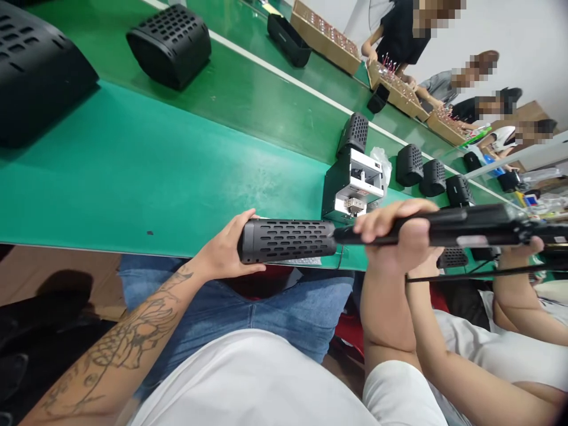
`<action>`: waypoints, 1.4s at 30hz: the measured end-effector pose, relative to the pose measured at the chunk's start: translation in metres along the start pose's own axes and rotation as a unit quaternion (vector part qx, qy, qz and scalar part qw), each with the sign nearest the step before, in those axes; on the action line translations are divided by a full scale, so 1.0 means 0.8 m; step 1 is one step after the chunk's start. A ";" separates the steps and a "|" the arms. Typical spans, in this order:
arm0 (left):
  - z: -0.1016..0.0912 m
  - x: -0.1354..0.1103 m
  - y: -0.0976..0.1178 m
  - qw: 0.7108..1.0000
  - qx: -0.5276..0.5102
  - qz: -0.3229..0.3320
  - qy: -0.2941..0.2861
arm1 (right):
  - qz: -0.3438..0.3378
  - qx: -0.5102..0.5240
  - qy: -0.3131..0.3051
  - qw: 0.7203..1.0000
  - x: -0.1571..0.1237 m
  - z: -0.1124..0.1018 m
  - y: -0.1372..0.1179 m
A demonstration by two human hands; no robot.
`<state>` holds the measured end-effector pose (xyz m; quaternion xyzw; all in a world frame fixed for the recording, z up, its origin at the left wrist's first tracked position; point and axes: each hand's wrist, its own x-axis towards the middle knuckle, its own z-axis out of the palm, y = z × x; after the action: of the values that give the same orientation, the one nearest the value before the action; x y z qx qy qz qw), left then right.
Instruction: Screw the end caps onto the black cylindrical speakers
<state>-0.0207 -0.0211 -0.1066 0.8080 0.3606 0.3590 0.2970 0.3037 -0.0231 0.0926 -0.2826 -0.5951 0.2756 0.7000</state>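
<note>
White shirt (252, 378) cloth fills the bottom of the view, and jeans (293, 310) show between it and the case (288, 239). The case, black and slotted, lies on its side at the near edge of a green bench (199, 165), between the two hands. Left hand (226, 245) is clamped around the left end of the case, with digits along its far and near edges. Right hand (402, 225), to the right of the case and off it, is closed around a black driver (461, 222), which lies about level. The driver's tip points left and meets the right end of the case in the view; whether it touches, I cannot tell. So the hands are apart, joined only by the line of case and driver.

A bit of bubble wrap (310, 260) peeks out under the near side of the case. Just beyond the right end of the case sits a small screw machine (355, 183), with a clear bag (380, 165) beside it. More black shells (409, 165) stand farther right of the case, and two larger-looking ones (171, 44) stand well beyond it to the left. Far past the case, across the bench, are cardboard boxes (326, 35) and several workers (399, 35). A neighbour's arm (448, 361) reaches in to the right of the case, near the right hand.
</note>
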 end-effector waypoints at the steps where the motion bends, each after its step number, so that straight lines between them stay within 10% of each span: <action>1: 0.001 -0.001 -0.001 1.000 0.000 0.003 -0.001 | -0.024 -0.053 0.060 0.997 0.018 -0.017 0.006; 5: 0.005 -0.001 -0.002 1.000 -0.004 0.000 -0.018 | -0.060 -0.209 0.203 0.955 0.066 -0.081 0.053; 16: -0.001 0.004 0.010 0.999 -0.011 -0.042 -0.030 | 0.027 -0.189 0.180 0.965 0.043 -0.103 0.084; 24: 0.000 0.007 0.018 0.998 -0.028 -0.049 -0.028 | 0.044 0.001 0.038 0.998 -0.009 0.012 -0.032; 29: 0.003 0.008 0.018 0.999 -0.041 -0.031 -0.016 | 0.089 0.080 -0.112 0.987 -0.048 0.097 -0.030; 42: 0.013 0.008 0.020 0.998 -0.054 -0.026 -0.002 | 0.159 0.102 -0.206 0.960 -0.075 0.124 0.017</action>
<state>-0.0036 -0.0271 -0.0983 0.7819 0.3613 0.3678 0.3504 0.1967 -0.0503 0.0552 -0.2377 -0.6423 0.4949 0.5347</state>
